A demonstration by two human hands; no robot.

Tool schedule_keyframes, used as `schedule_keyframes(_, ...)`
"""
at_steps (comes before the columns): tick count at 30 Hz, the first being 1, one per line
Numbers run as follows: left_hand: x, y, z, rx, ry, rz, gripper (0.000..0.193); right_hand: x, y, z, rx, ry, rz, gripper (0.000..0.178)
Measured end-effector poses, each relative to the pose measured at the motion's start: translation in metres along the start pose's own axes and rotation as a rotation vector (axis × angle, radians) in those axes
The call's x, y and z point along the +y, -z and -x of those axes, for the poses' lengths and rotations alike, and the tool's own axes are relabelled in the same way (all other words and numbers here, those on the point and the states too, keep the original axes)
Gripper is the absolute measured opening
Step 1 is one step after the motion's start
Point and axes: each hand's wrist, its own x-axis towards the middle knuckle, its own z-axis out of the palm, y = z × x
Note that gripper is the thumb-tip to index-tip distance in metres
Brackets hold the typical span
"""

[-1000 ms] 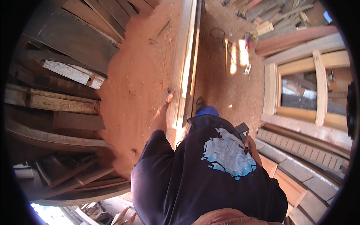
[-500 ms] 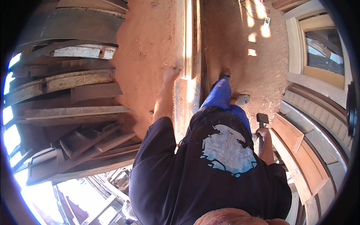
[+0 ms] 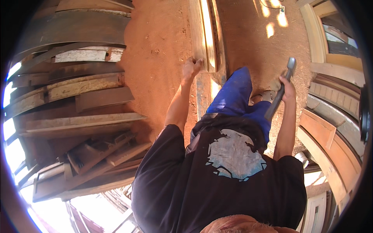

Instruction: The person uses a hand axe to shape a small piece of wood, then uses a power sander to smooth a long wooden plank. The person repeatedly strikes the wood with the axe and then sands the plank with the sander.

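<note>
My left hand [image 3: 191,67] is closed with curled fingers, against the left edge of a light wooden board [image 3: 198,33] close to its near end. What sits in those fingers, if anything, is too small to tell. The board lies lengthwise on a longer, worn timber [image 3: 203,93] that runs toward my legs. Off to the right, my right hand [image 3: 288,88] grips a dark-handled hammer [image 3: 278,101], raised at a slant with its shiny metal end upward beside my blue trouser leg.
Stacked planks and dark boards [image 3: 83,29] fill the left side. Framed wooden panels [image 3: 318,124] lean along the right, with a window-like frame [image 3: 318,37] farther off. Reddish, dusty ground [image 3: 155,46] lies between. A small white block with a cord [image 3: 282,9] rests at the far right.
My right hand has lifted the hammer upward and outward from beside my hip. My left hand has shifted slightly forward and right along the board, and my body has moved with it.
</note>
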Motion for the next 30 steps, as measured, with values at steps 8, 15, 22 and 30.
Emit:
schedule_keyframes(8, 0.048, -0.024, 0.116, -0.012, -1.066, 0.417, 0.097, -0.009, -0.224, 0.076, -0.006, 0.106, 0.001, 0.02)
schedule_keyframes(15, 0.027, 0.044, 0.159, -0.028, -1.398, 0.708, 0.064, 0.049, -0.316, 0.109, -0.227, 0.131, -0.019, 0.032)
schedule_keyframes(22, 0.001, 0.101, 0.117, 0.082, -1.457, 1.21, 0.034, 0.052, -0.381, 0.145, -0.241, 0.277, 0.348, 0.032)
schedule_keyframes(30, -0.006, 0.112, 0.092, 0.123, -0.823, 1.232, 0.046, -0.004, -0.433, 0.218, -0.268, 0.768, 0.669, 0.029)
